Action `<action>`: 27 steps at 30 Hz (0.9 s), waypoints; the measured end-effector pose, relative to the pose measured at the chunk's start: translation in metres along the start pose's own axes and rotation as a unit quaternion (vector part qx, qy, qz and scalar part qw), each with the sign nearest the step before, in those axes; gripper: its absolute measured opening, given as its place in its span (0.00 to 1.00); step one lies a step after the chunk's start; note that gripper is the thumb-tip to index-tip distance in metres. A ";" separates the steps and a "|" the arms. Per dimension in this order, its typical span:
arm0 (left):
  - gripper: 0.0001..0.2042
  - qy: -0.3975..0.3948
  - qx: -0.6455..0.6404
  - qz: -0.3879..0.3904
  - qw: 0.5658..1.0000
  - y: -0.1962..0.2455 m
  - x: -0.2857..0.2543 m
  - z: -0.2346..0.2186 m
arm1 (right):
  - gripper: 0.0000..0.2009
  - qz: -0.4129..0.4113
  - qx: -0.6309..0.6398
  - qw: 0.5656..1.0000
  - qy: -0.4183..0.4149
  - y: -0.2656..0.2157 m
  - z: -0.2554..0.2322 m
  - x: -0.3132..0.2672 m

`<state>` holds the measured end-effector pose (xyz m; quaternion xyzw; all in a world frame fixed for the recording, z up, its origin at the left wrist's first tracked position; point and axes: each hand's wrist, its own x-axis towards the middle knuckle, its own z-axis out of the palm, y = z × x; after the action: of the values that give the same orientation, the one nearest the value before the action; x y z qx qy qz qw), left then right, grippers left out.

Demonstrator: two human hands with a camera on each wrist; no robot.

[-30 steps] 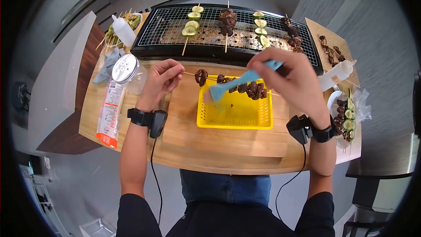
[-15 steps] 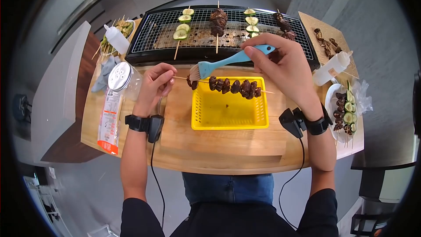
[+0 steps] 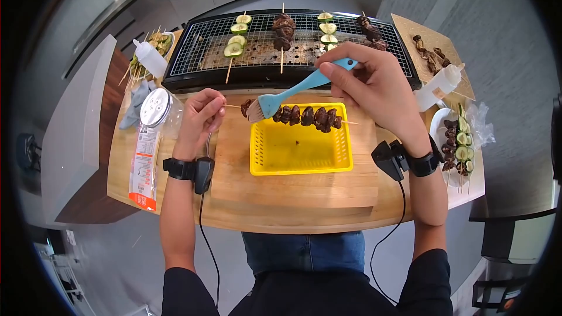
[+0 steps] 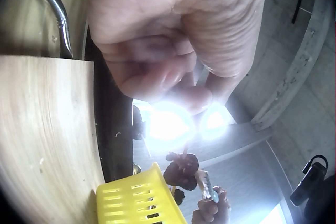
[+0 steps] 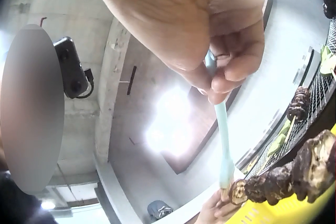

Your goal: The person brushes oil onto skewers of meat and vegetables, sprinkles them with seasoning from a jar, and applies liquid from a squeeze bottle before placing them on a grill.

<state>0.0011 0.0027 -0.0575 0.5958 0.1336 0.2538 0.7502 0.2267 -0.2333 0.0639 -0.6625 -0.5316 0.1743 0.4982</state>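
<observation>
In the head view my left hand [image 3: 201,118] pinches the left end of a wooden skewer threaded with dark brown meat pieces [image 3: 308,117]. The skewer lies level above a yellow basket [image 3: 301,171]. My right hand [image 3: 380,90] holds a light-blue brush [image 3: 304,85] by its handle, the bristles against the meat near the skewer's left end. The right wrist view shows the brush [image 5: 224,129] pointing down from my fingers to the meat [image 5: 268,184]. In the left wrist view, meat [image 4: 182,171] hangs beyond my left hand [image 4: 168,40], beside the basket [image 4: 136,198].
A grill [image 3: 205,76] with cucumber and meat skewers spans the back. On the left are a shaker jar [image 3: 161,109], a squeeze bottle [image 3: 150,58] and a packet [image 3: 143,167]. On the right are another bottle [image 3: 439,89] and a plate [image 3: 440,122] of skewers.
The brush went from a blurred position over the middle of the skewer to the meat at its left end. Both hands and the skewer appear farther left in the head view, as do the basket and grill.
</observation>
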 end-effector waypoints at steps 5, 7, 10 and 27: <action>0.05 0.003 0.002 0.006 1.000 0.000 0.000 -0.001 | 0.08 -0.073 -0.111 0.990 0.052 0.011 -0.014 0.004; 0.05 0.004 -0.002 0.007 1.000 0.000 0.000 -0.001 | 0.08 -0.065 -0.112 0.990 0.063 0.010 -0.019 0.004; 0.06 0.008 -0.007 0.003 1.000 -0.001 0.001 -0.001 | 0.08 -0.046 -0.103 0.991 0.075 0.003 -0.023 0.003; 0.06 0.020 -0.004 -0.007 1.000 0.000 0.001 0.000 | 0.07 -0.033 -0.092 0.994 0.051 0.003 -0.032 0.002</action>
<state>0.0019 0.0033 -0.0578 0.5870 0.1514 0.2608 0.7514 0.2538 -0.2466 0.0762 -0.6957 -0.5404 0.0742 0.4673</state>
